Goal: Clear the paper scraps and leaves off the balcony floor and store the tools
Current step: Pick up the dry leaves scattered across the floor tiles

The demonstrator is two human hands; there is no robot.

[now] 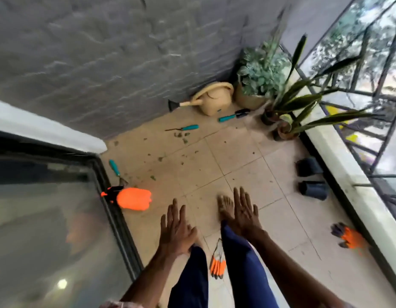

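The left hand (177, 227) and the right hand (244, 214) are held flat above the floor (237, 156). Both are released, with fingers straight and nothing grasped, presumably because no tool is yet selected. The leaves (161, 158) are scattered between the hands and the watering can (214, 98). The first teal tool (228, 118) lies just beside the watering can and the second teal tool (188, 128) near it. The third teal tool (114, 167) lies well apart from it. Paper scraps cannot be made out. Clearing is judged not yet begun.

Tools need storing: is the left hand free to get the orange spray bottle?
Likely yes, with a bend: the left hand is open, empty, and nothing blocks the spray bottle.
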